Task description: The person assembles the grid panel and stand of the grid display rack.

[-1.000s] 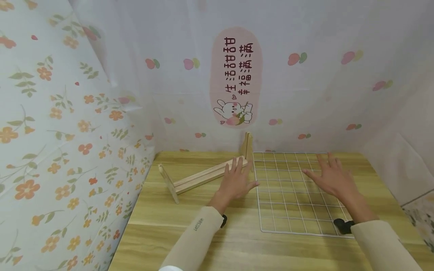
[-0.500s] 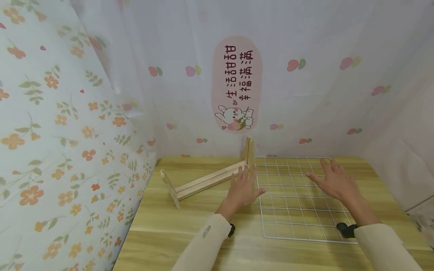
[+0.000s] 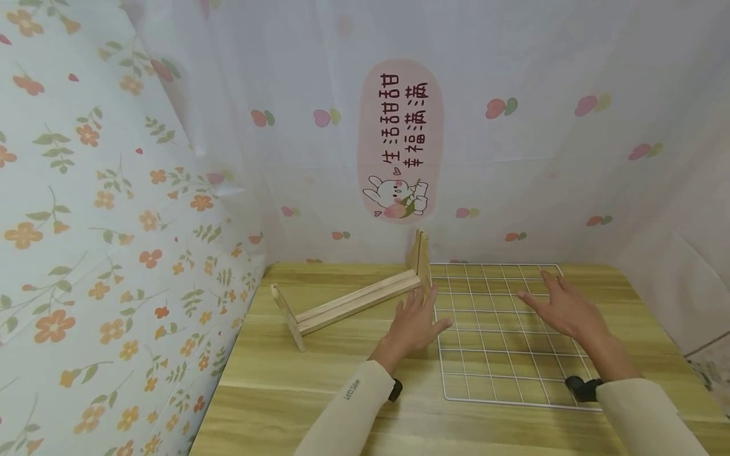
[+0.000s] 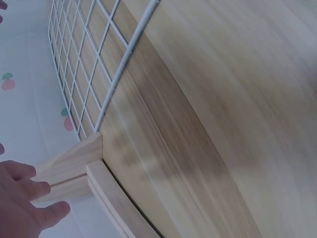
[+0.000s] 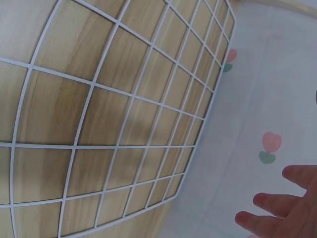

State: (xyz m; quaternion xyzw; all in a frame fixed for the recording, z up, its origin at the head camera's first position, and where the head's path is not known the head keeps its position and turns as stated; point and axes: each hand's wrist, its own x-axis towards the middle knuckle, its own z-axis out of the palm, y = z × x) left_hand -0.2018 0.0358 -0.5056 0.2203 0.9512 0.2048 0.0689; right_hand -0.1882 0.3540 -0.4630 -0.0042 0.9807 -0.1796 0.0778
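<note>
A white wire grid panel (image 3: 490, 329) lies flat on the right side of the wooden table. To its left stands a wooden rack (image 3: 359, 301), a grooved bar between two upright end pieces. My left hand (image 3: 412, 326) is spread palm down in front of the rack's right end, by the panel's left edge, holding nothing. In the left wrist view the left fingers (image 4: 37, 191) show apart from each other near the rack's end piece. Over the panel's right part, my right hand (image 3: 567, 313) hovers with its fingers spread; in the right wrist view its fingertips (image 5: 262, 199) touch nothing.
The wood-grain table (image 3: 274, 399) reaches back to a white curtain (image 3: 308, 164) with fruit prints and a rabbit drawing. A flowered curtain (image 3: 114, 253) closes off the left side. Dark straps (image 3: 582, 388) circle both wrists.
My left hand has drawn back slightly and to the right, away from the rack's bar. The right hand stays over the panel. The camera's view has tilted a little.
</note>
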